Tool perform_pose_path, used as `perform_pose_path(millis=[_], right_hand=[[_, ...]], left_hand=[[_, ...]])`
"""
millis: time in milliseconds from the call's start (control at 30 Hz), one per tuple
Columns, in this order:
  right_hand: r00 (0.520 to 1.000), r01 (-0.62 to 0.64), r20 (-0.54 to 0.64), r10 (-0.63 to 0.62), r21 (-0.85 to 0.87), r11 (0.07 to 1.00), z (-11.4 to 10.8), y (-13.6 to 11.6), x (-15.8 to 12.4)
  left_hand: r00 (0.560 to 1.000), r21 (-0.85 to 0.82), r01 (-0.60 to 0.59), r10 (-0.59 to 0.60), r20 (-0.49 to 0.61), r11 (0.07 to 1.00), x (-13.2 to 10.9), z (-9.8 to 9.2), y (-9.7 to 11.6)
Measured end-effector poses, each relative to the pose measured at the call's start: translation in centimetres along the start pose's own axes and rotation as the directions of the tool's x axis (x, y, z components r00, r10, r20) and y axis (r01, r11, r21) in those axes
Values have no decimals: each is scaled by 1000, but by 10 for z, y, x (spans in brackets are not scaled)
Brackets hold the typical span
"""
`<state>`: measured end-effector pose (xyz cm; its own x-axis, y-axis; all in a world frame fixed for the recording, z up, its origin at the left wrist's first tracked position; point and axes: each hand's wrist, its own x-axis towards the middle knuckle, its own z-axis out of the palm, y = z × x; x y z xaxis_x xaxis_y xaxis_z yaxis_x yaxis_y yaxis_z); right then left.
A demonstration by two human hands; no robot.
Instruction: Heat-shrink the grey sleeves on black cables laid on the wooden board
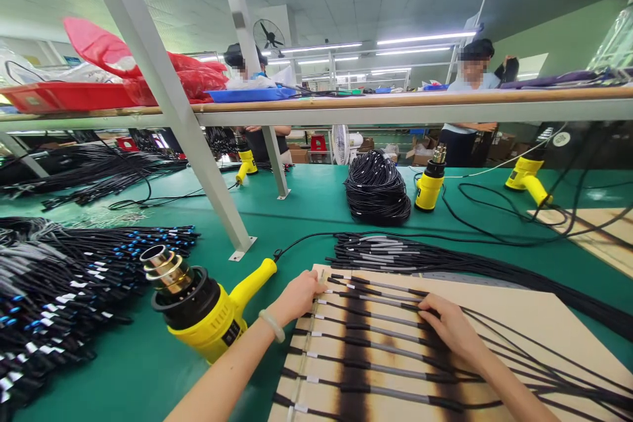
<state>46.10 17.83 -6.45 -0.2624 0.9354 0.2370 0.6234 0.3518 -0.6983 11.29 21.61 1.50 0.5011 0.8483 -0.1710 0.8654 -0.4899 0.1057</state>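
Several black cables with grey sleeves (383, 330) lie side by side across a pale wooden board (514, 306), which carries two dark scorched bands. At the board's far left corner, the fingers of my left hand (301, 293) are closed around the end of a cable. My right hand (448, 323) pinches a cable near the far edge, just beyond its grey sleeve; the fingers partly hide it. Left of the board a yellow heat gun (208, 316) stands nozzle up, touched by neither hand.
Bundled cables (49, 303) cover the left side. Behind the board lie more sleeved cables (376, 254) and a black cable coil (377, 188). Other heat guns (429, 188) stand farther back. A metal post (198, 158) supports the shelf (395, 102). Two people are beyond it.
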Motion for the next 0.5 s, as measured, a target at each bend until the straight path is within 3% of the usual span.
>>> perform_pose_path(millis=[500], right_hand=[[999, -5, 44, 9, -103, 995, -19, 6, -9]], left_hand=[[1000, 116, 8, -7, -14, 993, -2, -7, 6]])
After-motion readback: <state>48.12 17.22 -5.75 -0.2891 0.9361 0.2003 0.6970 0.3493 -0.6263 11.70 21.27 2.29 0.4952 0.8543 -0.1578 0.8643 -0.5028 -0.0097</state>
